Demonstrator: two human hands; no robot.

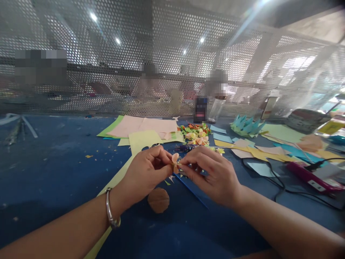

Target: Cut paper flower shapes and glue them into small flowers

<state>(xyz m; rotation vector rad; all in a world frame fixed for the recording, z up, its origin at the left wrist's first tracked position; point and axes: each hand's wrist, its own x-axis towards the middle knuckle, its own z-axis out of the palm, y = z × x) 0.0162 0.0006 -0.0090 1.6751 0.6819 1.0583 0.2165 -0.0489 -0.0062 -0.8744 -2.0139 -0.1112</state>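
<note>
A small peach paper flower (175, 159) is pinched between the fingertips of both hands, above the blue table. My left hand (151, 169), with a silver bracelet (109, 208) at its wrist, is closed on the flower's left side. From the right, my right hand (210, 171) grips it with thumb and forefinger. Beneath the hands, a thin blue stick (192, 192) lies slanted on the table. A round brown cardboard disc (158, 200) rests near my left hand. Paper scraps lie just behind the fingers.
Peach and yellow sheets (151, 126) lie at the back. Beside them is a pile of paper flowers (198, 135). On the right are a blue folded-paper piece (246, 126), a magenta power strip (314, 178) and black cables (281, 185). A perforated metal screen (113, 64) stands behind.
</note>
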